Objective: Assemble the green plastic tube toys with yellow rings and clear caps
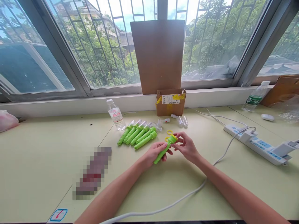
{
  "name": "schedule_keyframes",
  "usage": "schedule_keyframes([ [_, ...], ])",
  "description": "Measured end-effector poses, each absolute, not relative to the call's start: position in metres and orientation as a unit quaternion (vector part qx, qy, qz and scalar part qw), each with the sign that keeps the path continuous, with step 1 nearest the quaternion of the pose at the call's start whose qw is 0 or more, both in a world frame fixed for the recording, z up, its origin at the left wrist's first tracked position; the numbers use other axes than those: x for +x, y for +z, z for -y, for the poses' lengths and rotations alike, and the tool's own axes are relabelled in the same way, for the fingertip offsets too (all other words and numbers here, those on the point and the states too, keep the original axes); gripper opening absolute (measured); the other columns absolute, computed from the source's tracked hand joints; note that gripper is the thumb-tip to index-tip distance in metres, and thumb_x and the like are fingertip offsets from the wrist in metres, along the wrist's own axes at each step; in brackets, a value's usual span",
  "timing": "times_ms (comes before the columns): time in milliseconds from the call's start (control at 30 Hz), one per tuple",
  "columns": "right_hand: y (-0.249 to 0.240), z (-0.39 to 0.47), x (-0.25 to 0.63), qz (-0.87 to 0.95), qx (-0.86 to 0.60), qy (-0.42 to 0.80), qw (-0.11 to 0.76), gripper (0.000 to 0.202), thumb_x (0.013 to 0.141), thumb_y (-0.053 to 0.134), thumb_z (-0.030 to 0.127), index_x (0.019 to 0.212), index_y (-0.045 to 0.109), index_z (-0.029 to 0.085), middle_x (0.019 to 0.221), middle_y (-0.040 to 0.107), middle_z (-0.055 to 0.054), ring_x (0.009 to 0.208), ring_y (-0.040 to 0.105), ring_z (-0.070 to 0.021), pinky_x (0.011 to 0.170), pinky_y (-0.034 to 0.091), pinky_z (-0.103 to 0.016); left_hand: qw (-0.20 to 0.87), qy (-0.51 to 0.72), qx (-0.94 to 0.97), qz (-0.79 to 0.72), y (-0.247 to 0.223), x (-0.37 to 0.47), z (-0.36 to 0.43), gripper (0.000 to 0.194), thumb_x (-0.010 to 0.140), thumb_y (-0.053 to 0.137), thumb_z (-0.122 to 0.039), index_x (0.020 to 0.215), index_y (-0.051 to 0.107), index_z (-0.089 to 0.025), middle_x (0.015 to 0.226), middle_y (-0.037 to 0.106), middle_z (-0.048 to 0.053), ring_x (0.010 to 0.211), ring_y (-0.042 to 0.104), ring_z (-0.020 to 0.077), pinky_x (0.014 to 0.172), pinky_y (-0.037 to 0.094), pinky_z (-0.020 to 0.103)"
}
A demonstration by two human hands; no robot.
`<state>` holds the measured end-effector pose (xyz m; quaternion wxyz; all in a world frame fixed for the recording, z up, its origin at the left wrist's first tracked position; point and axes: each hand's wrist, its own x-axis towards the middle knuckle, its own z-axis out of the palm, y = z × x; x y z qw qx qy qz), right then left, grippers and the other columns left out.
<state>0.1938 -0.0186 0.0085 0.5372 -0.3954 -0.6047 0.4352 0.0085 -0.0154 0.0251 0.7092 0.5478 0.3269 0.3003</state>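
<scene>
My left hand (157,153) is closed round the body of a green plastic handle (162,153) with a threaded head, held tilted above the table. At its upper end sits a yellow ring (175,137), pinched by the fingers of my right hand (185,145). Two loose yellow rings, one (169,132) farther off and another (166,139) partly behind the held piece, lie just beyond my hands. To the left rest several green handles (137,133) side by side, most with clear caps on their far ends. Clear plastic caps (182,121) lie near the box.
A small cardboard box (171,109) stands by the window sill. Water bottles stand left (116,115) and right (255,97). On the right lies a white power strip (257,143); its cable (177,199) crosses under my right forearm. A blurred dark object (93,174) lies left.
</scene>
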Motion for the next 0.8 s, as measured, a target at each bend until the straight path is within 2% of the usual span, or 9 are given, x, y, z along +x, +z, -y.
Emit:
schedule_keyframes([
  [233, 0.01, 0.018, 0.197, 0.611, -0.383, 0.434, 0.54, 0.044, 0.067, 0.075, 0.046, 0.085, 0.042, 0.022, 0.113, 0.057, -0.008, 0.074, 0.067, -0.0176, 0.055, 0.059, -0.033, 0.768, 0.273, 0.485, -0.315, 0.026, 0.012, 0.021, 0.038, 0.082, 0.053, -0.051, 0.091, 0.054, -0.015, 0.07, 0.057, 0.0, 0.036, 0.034, 0.0013, 0.031, 0.022, 0.016],
  [333, 0.01, 0.018, 0.197, 0.612, -0.379, 0.44, 0.537, 0.046, 0.065, 0.076, 0.046, 0.084, 0.041, 0.022, 0.113, 0.057, -0.007, 0.069, 0.067, -0.0165, 0.054, 0.06, -0.033, 0.769, 0.277, 0.479, -0.319, 0.028, 0.014, 0.024, 0.036, 0.082, 0.054, -0.051, 0.09, 0.052, -0.016, 0.065, 0.051, -0.004, 0.036, 0.031, 0.0013, 0.03, 0.019, 0.014],
  [467, 0.008, 0.018, 0.193, 0.597, -0.377, 0.443, 0.553, 0.046, 0.064, 0.076, 0.046, 0.081, 0.041, 0.022, 0.112, 0.058, -0.006, 0.072, 0.068, -0.0181, 0.056, 0.06, -0.033, 0.751, 0.275, 0.489, -0.347, 0.028, 0.015, 0.026, 0.037, 0.077, 0.061, -0.05, 0.09, 0.048, -0.018, 0.06, 0.046, -0.007, 0.035, 0.028, 0.0011, 0.029, 0.015, 0.014],
  [567, 0.006, 0.018, 0.191, 0.593, -0.38, 0.439, 0.558, 0.045, 0.063, 0.076, 0.045, 0.081, 0.042, 0.022, 0.112, 0.058, -0.007, 0.075, 0.068, -0.019, 0.057, 0.061, -0.035, 0.72, 0.278, 0.512, -0.376, 0.028, 0.016, 0.026, 0.041, 0.069, 0.071, -0.041, 0.093, 0.044, -0.02, 0.06, 0.052, -0.008, 0.034, 0.031, 0.0022, 0.028, 0.016, 0.014],
  [667, 0.004, 0.018, 0.191, 0.596, -0.387, 0.424, 0.562, 0.043, 0.065, 0.076, 0.044, 0.081, 0.043, 0.022, 0.111, 0.059, -0.007, 0.079, 0.068, -0.0205, 0.059, 0.061, -0.036, 0.687, 0.3, 0.532, -0.392, 0.026, 0.016, 0.024, 0.04, 0.068, 0.072, -0.04, 0.086, 0.042, -0.02, 0.07, 0.064, 0.0, 0.036, 0.043, 0.0046, 0.028, 0.023, 0.015],
  [800, 0.001, 0.019, 0.191, 0.605, -0.401, 0.388, 0.568, 0.041, 0.065, 0.076, 0.044, 0.078, 0.044, 0.021, 0.105, 0.061, -0.007, 0.08, 0.068, -0.0223, 0.058, 0.061, -0.035, 0.652, 0.327, 0.548, -0.409, 0.023, 0.014, 0.02, 0.038, 0.066, 0.073, -0.04, 0.078, 0.045, -0.017, 0.077, 0.069, 0.007, 0.046, 0.057, 0.0102, 0.035, 0.035, 0.017],
])
